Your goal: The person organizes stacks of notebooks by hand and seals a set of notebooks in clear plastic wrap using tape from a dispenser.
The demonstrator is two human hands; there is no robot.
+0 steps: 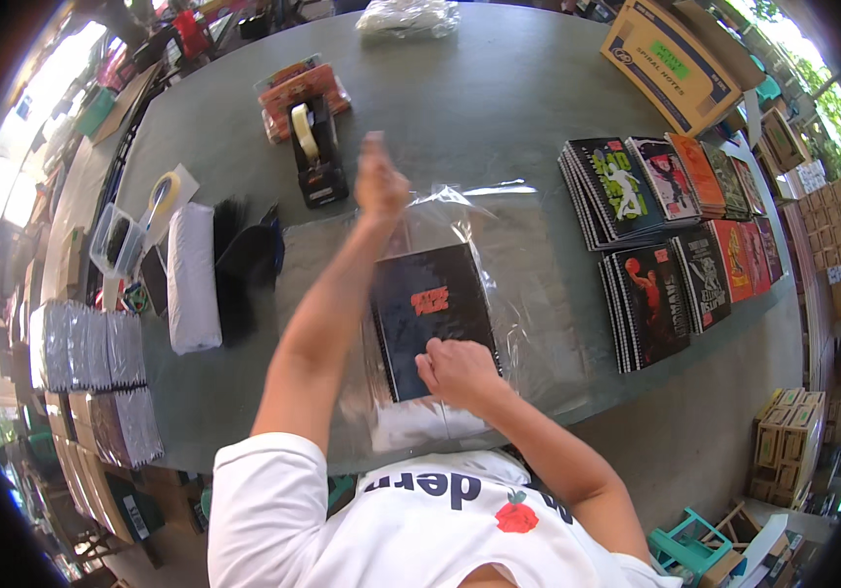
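Note:
A dark spiral notebook (440, 333) with red lettering lies in front of me on clear plastic film (528, 284). My right hand (464, 372) rests on its lower right part with the fingers curled in; whatever they may hold is hidden. My left arm reaches forward past the notebook. My left hand (381, 186) is over the table, just right of a black tape dispenser (320, 176) with a pale roll. Motion blur keeps me from telling whether its fingers are open or closed.
Stacks of spiral notebooks (646, 304) cover the right side, with a carton (675, 64) behind them. Left are a white wrapped roll (193, 279), a dark cloth item (252, 250), a clear plastic tub (119, 240) and wrapped stacks (92, 348). Folded plastic (408, 18) lies at the far edge.

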